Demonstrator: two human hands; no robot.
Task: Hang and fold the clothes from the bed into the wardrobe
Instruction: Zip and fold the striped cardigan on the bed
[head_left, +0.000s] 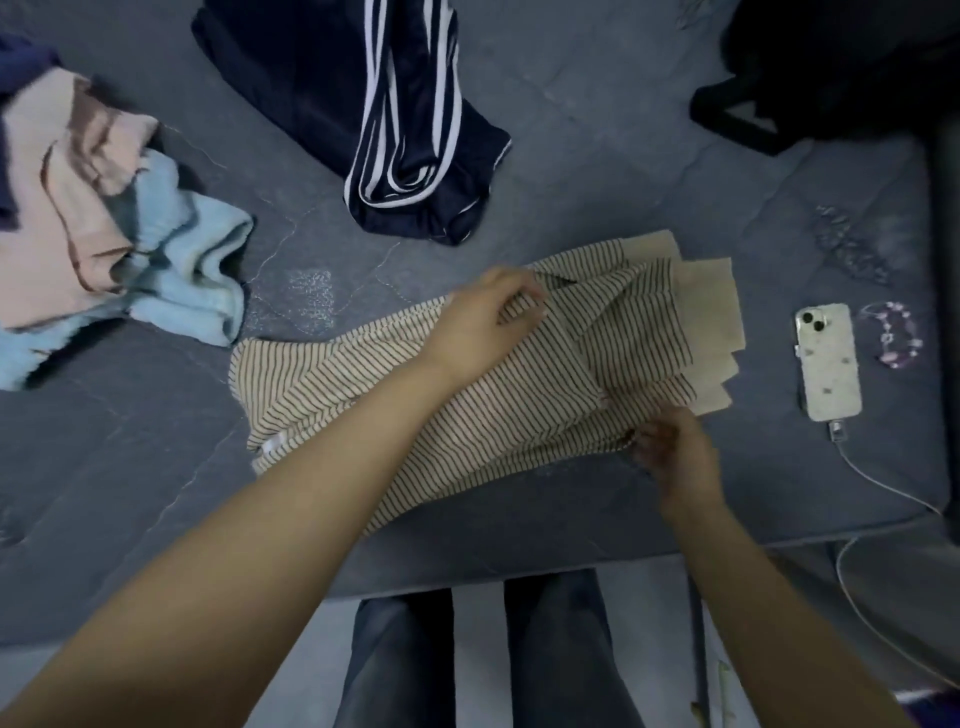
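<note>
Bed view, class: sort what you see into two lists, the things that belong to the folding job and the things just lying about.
Part of the job:
striped top, pinched by left hand and right hand
navy trousers
pink top
light blue towel

Just lying about:
phone on its cable
bead bracelet
black bag
</note>
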